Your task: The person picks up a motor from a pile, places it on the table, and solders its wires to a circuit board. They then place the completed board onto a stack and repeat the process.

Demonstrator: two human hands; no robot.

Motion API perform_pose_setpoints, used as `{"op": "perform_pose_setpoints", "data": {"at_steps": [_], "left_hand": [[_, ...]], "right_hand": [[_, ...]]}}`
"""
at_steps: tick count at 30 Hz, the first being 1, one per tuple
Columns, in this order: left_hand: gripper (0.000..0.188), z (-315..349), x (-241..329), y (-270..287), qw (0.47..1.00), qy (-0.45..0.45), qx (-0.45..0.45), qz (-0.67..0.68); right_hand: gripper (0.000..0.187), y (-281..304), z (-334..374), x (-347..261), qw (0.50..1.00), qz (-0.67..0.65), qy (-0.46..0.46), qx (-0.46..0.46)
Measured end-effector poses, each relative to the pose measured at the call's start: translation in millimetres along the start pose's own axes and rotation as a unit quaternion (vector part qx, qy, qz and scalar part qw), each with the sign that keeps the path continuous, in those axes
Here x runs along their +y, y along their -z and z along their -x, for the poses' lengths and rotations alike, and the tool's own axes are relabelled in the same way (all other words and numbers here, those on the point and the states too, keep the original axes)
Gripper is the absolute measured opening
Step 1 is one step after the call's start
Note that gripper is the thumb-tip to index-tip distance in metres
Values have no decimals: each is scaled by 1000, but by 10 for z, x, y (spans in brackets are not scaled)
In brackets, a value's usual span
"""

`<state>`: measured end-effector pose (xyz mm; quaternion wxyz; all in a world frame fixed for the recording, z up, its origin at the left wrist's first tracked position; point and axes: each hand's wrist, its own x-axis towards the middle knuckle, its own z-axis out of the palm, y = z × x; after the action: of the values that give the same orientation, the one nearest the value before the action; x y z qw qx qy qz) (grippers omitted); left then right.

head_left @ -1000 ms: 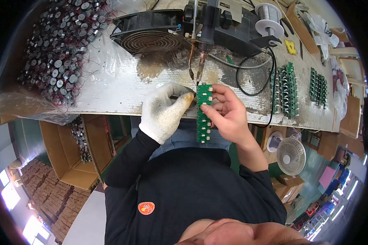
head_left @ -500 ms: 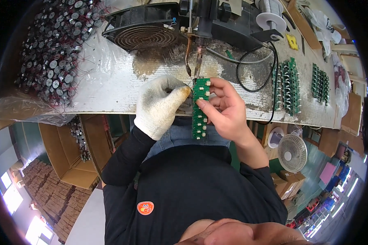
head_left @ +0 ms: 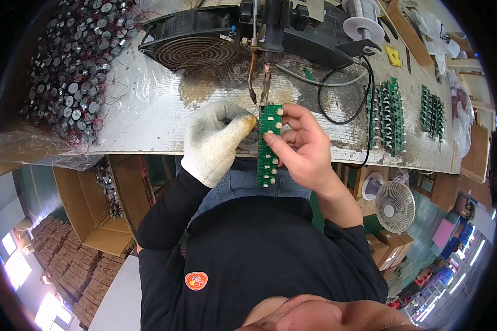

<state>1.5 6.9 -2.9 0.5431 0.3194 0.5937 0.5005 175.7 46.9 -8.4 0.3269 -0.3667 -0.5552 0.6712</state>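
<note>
A long green circuit board strip [head_left: 268,157] with several small white connectors along it stands out from the bench edge. My right hand [head_left: 306,146] grips it from the right, thumb on its face and fingers behind. My left hand [head_left: 212,140], in a white glove with stained fingertips, is closed in a pinch beside the board's upper left edge. A thin wire end shows at its fingertips, but what they hold is mostly hidden. Just above the board's far end is the soldering iron tip [head_left: 265,85], with a thin solder feed tube [head_left: 252,83] beside it.
A black fan [head_left: 196,49] and a solder spool [head_left: 363,27] stand at the back. Motors with red wires [head_left: 74,83] are heaped on the left. Rows of green boards [head_left: 391,118] lie at right, past a black cable [head_left: 323,105]. An open carton [head_left: 94,204] sits below the bench.
The board and both hands have shifted very slightly left. The soldering iron and feed tube also sit a little further left. Both hands keep their grip.
</note>
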Motion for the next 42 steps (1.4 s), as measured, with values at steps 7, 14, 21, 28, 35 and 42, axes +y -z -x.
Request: {"op": "perform_pose_setpoints", "data": {"at_steps": [7,14,21,28,35,42], "left_hand": [[17,13,-52,6,997,56,-4,52],[17,29,-32,-4,999,35,-7,32],[15,-12,-60,52,999,-17,-30,-37],[14,6,4,22,998,42,-35,42],[13,0,-23,8,995,45,-49,77],[15,3,-55,40,998,44,-34,40]], "right_hand": [[39,-15,33,47,1000,-17,-14,4],[38,-14,45,6,999,-29,-31,1],[38,-15,50,25,1000,-21,-21,2],[38,-25,56,20,1000,-22,-12,2],[39,-10,74,26,1000,-19,-7,12],[39,-42,76,74,1000,-24,-9,14]]}}
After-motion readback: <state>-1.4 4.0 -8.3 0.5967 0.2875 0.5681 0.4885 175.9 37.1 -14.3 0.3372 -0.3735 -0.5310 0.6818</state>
